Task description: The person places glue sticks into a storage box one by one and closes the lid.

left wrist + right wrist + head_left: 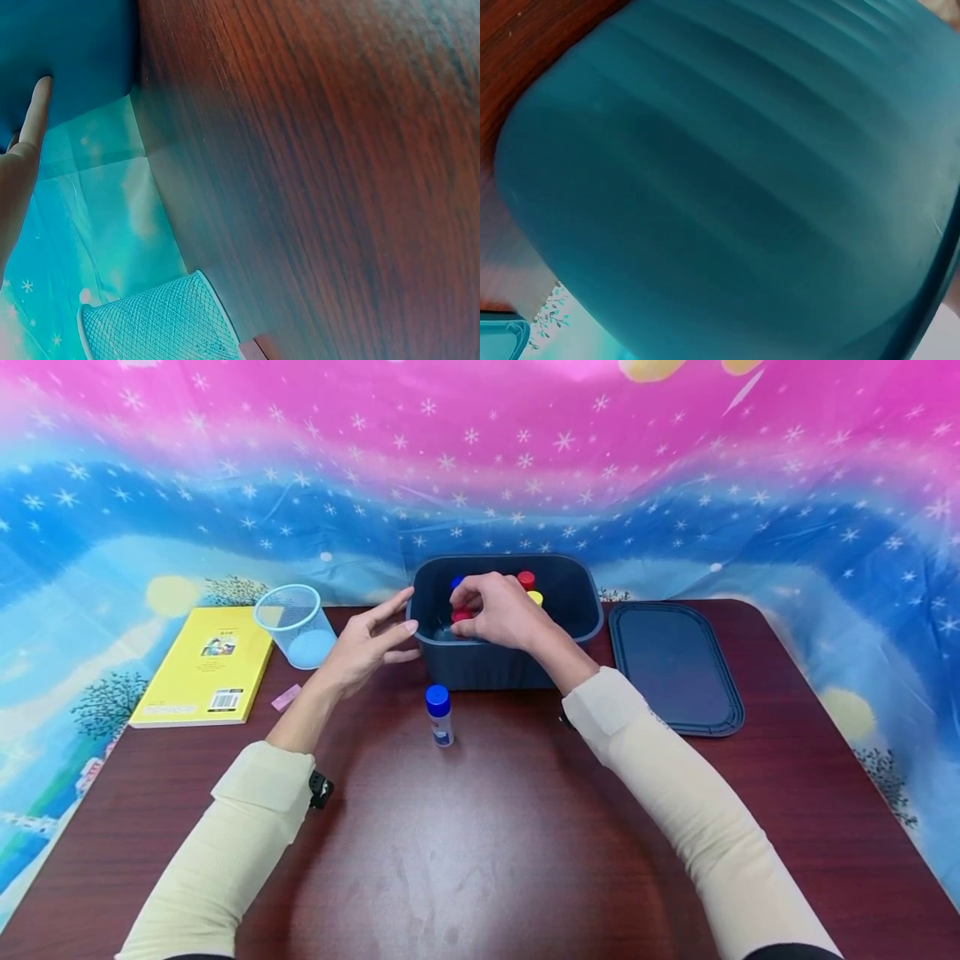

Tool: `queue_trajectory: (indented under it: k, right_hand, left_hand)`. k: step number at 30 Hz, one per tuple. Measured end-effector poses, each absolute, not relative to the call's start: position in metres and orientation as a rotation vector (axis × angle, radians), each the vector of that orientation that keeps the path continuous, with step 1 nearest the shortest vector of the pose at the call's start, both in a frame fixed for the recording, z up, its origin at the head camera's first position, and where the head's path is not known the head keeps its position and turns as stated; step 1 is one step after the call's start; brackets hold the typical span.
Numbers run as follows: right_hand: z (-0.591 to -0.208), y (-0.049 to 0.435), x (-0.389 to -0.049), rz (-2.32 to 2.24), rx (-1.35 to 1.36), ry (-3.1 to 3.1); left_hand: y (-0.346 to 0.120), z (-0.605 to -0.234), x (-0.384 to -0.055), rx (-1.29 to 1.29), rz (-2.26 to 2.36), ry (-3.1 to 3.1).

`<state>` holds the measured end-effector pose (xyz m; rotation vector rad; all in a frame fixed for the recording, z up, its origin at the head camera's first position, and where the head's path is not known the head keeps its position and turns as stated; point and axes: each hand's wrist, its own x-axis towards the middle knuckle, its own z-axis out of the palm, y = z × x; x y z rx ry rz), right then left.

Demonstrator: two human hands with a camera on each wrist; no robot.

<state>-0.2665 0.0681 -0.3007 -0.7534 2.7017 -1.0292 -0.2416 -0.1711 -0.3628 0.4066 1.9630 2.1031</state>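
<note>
A dark storage bin (495, 664) stands at the back of the table. My right hand (501, 610) reaches inside it, thumb and fingers curled about a red-capped item (461, 617) whose body is mostly hidden. Behind that hand, a red cap (526, 580), a yellow cap (536, 597) and a bit of blue cap (456, 582) show in the bin. My left hand (367, 647) rests fingertips against the bin's left side, fingers fairly straight; the left wrist view shows a finger (36, 112) on its wall. In front stands a blue-capped clear glue bottle (440, 717).
Left of the bin are a leaning light-blue mesh pen cup (298, 631), a yellow book (206, 668) and a small pink eraser-like block (286, 697). The bin's dark lid (675, 668) lies flat on the right. A patterned cloth (480, 468) hangs behind the table.
</note>
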Motion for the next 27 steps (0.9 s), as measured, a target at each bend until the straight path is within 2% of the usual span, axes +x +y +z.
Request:
queue_trajectory:
  k: [9, 27]
  right_hand:
    - [-0.287, 0.073, -0.253, -1.128, -0.760, 2.707]
    - [-0.286, 0.078, -0.222, -1.303, -0.975, 2.642]
  left_hand:
    - [-0.171, -0.362, -0.241, 0.400, 2.062, 2.010]
    - [-0.171, -0.363, -0.242, 0.395, 2.067, 2.007]
